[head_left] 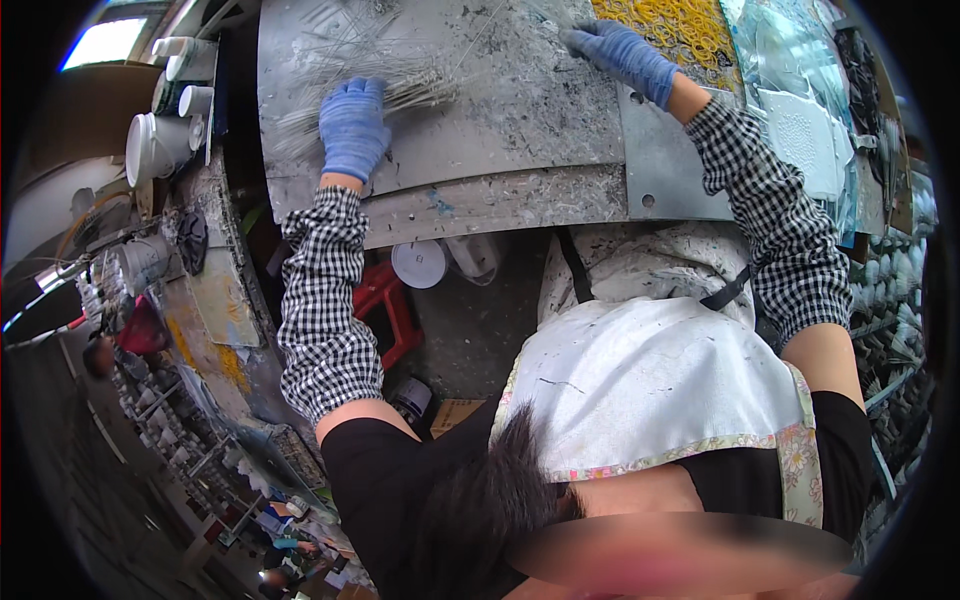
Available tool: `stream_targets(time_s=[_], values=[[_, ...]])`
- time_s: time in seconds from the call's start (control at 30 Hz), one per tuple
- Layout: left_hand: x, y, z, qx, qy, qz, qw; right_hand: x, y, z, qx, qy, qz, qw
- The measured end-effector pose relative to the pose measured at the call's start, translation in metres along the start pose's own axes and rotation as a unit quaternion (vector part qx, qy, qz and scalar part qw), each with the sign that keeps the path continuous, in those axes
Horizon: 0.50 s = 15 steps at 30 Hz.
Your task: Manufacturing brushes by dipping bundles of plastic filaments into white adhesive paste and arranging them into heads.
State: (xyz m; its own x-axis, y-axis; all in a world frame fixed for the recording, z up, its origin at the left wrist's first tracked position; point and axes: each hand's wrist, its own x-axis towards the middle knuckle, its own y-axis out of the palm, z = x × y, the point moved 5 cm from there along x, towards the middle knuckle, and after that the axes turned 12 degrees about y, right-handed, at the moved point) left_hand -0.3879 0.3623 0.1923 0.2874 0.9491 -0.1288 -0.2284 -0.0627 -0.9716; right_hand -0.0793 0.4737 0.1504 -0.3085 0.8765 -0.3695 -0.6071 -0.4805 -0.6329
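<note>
My left hand (355, 128), in a blue knit glove, rests on a loose bundle of thin, whitish stick-like strands (415, 88) on the metal tabletop. Its fingers curl down over the strands, and the fingertips are hidden. More thin strands (325, 30) lie scattered beyond it. Farther to the right is my right hand (625, 62), gloved the same way, its fingers drawn together near the tabletop's far side. Faint thin strands show by its fingertips, but what it pinches is too small to make out. Beside it lies a heap of yellow rings (668, 25).
The stained metal tabletop (540, 110) has a raised front edge. White moulded sheets and clear plastic (805, 130) lie at its right. White buckets (158, 148) stand at the left. Under the table are a red stool (400, 320) and a white-lidded tub (420, 264).
</note>
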Motion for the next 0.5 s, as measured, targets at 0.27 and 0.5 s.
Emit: stream_targets(time_s=[0.27,0.5], values=[[-0.004,-0.006,-0.024,-0.006,0.032,0.002,0.999,0.033,0.05,0.078,0.262,0.051,0.109,0.958],[0.002,-0.013,-0.019,-0.037,0.026,-0.011,0.999,0.102,0.092,0.088,0.349,-0.077,0.005,0.934]])
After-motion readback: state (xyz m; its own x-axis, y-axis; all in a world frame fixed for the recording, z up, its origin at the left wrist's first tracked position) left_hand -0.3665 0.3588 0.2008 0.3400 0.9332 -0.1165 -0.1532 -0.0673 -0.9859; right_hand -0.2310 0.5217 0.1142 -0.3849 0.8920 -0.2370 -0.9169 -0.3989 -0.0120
